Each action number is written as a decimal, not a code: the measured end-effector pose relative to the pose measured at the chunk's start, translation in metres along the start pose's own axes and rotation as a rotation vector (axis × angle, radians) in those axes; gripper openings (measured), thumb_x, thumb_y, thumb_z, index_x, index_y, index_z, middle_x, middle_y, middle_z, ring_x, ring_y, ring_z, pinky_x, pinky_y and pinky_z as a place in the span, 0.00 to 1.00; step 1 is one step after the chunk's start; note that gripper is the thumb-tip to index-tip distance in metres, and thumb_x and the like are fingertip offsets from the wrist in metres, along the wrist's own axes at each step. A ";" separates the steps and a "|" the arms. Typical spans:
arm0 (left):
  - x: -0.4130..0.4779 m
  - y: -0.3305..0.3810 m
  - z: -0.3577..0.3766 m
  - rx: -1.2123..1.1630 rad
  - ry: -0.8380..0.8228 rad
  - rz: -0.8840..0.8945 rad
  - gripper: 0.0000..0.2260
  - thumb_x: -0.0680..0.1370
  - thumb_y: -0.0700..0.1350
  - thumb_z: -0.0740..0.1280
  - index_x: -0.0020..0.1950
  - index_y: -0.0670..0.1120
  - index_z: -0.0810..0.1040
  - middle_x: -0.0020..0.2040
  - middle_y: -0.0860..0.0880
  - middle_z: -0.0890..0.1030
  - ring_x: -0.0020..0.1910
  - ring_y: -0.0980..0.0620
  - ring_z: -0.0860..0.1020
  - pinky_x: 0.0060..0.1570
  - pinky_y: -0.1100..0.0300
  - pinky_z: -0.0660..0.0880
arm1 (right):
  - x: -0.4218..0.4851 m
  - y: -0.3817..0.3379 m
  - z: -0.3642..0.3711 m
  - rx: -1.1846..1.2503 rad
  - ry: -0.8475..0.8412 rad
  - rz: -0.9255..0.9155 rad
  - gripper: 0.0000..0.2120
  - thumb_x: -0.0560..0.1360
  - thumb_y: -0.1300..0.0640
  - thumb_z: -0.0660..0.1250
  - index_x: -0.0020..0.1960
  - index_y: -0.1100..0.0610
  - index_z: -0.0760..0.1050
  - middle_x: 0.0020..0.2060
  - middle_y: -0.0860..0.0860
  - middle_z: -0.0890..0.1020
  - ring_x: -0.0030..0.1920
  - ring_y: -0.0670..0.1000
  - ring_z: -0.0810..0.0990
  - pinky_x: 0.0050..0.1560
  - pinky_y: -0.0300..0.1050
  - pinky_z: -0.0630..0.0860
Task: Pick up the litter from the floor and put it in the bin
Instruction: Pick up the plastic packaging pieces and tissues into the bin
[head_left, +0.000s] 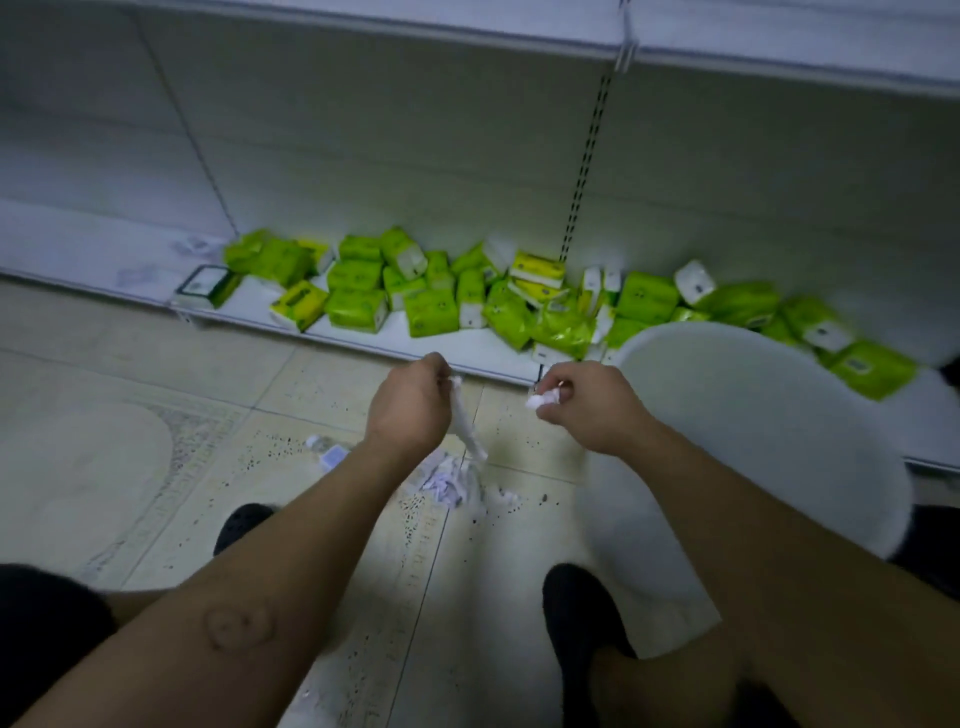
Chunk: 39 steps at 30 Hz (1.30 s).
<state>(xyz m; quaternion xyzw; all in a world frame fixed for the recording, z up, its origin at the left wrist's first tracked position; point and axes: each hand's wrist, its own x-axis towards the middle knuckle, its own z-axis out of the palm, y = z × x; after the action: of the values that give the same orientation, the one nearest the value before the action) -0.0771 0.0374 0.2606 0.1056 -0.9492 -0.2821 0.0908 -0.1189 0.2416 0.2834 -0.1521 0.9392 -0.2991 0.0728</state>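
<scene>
My left hand (410, 402) is closed on a long strip of white paper (467, 428) that hangs down toward the floor. My right hand (587, 402) grips a crumpled white paper ball (543, 399), just left of the white bin (769, 431). The bin stands on the floor at the right, its rim beside my right wrist. Below my hands a pile of torn white paper scraps (452, 480) lies on the tiled floor. A small clear plastic bottle (330, 451) lies to the left of the pile, partly hidden by my left wrist.
A low white shelf (363, 340) runs across the back, loaded with several green and yellow tissue packs (431, 312). Dark specks dot the tiles around the scraps. My black shoes (576, 613) are at the bottom, one on each side of the floor seam.
</scene>
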 end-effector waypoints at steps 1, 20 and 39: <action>-0.003 0.014 -0.006 -0.036 0.002 0.015 0.09 0.78 0.42 0.61 0.53 0.44 0.80 0.49 0.41 0.83 0.48 0.42 0.80 0.46 0.53 0.77 | -0.006 0.000 -0.017 -0.012 0.020 0.002 0.04 0.69 0.53 0.74 0.42 0.50 0.80 0.27 0.42 0.72 0.31 0.39 0.71 0.31 0.34 0.65; -0.005 0.202 0.116 -0.358 -0.116 0.130 0.06 0.73 0.40 0.68 0.42 0.51 0.79 0.37 0.55 0.80 0.35 0.56 0.78 0.36 0.65 0.69 | -0.058 0.150 -0.111 0.124 0.266 0.435 0.08 0.71 0.59 0.70 0.49 0.56 0.82 0.51 0.57 0.84 0.53 0.58 0.81 0.55 0.46 0.78; -0.018 0.124 0.067 0.008 -0.331 0.101 0.20 0.72 0.50 0.71 0.64 0.51 0.75 0.66 0.48 0.75 0.64 0.48 0.74 0.62 0.54 0.71 | -0.046 0.101 -0.091 0.164 -0.164 0.357 0.36 0.68 0.54 0.75 0.72 0.54 0.66 0.69 0.57 0.69 0.60 0.56 0.76 0.59 0.48 0.74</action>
<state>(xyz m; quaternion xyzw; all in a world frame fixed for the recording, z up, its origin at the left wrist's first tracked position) -0.0937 0.1781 0.2718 0.0103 -0.9564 -0.2869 -0.0533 -0.1210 0.3845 0.3005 -0.0005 0.9146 -0.3437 0.2131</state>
